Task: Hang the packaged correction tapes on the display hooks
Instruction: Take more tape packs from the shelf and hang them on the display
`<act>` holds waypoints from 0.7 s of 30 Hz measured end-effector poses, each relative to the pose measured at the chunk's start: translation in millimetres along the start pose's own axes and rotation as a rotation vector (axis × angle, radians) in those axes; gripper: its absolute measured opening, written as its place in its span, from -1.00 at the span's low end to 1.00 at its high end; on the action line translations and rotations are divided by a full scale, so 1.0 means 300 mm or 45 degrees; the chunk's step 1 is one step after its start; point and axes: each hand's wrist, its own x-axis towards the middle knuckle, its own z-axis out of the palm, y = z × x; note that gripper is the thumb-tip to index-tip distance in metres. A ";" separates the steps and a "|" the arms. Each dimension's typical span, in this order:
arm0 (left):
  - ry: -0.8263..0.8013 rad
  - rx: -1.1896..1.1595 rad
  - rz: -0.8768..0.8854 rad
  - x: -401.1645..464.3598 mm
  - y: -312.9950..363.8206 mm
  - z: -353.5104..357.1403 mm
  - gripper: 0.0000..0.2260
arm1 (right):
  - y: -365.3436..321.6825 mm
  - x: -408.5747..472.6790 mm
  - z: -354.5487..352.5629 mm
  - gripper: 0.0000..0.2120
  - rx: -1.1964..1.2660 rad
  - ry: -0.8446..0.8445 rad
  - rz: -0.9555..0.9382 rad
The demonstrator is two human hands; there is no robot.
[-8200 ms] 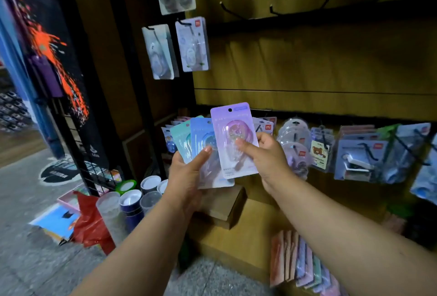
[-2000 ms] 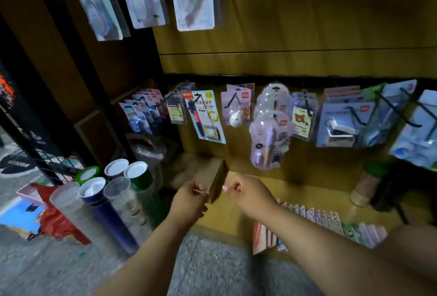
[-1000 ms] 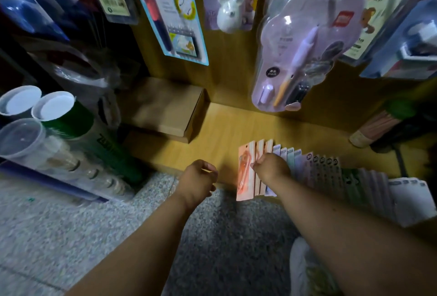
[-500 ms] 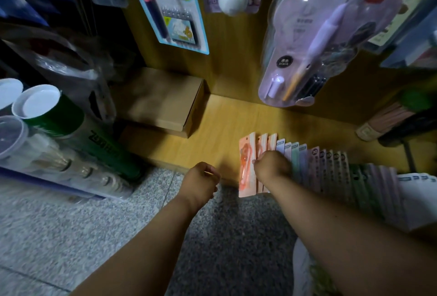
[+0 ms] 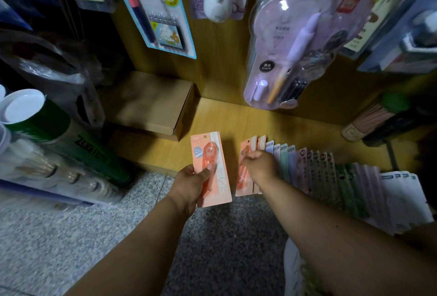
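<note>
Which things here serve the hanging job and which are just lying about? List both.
Job: orange correction tape pack in left hand; fanned row of packs under right hand.
Lying about: cardboard box; green tube; hanging pen set.

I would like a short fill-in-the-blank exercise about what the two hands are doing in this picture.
1. The left hand holds one ____ coloured pack.
2. The right hand reaches into the row of packs standing on the wooden ____.
3. The cardboard box lies to the ____ of the row.

Missing words: orange; shelf; left
</note>
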 end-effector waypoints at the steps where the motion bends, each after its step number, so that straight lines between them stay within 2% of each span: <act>1: -0.003 0.009 -0.004 0.001 -0.001 0.001 -0.69 | 0.023 0.020 -0.013 -0.73 -0.082 0.047 0.035; 5: -0.005 0.022 -0.019 0.017 -0.012 -0.005 -0.69 | 0.091 0.075 -0.019 -0.70 -0.427 0.135 0.114; 10: -0.026 0.042 -0.023 0.034 -0.022 -0.008 -0.71 | 0.108 0.082 0.018 -0.62 -0.665 0.151 0.150; 16: -0.039 0.033 0.028 0.051 -0.038 -0.012 -0.72 | 0.084 0.083 0.025 -0.67 -0.695 0.124 0.215; 21: 0.043 -0.011 0.072 0.070 -0.049 -0.028 -0.82 | 0.038 0.064 0.005 -0.67 -0.522 0.192 0.063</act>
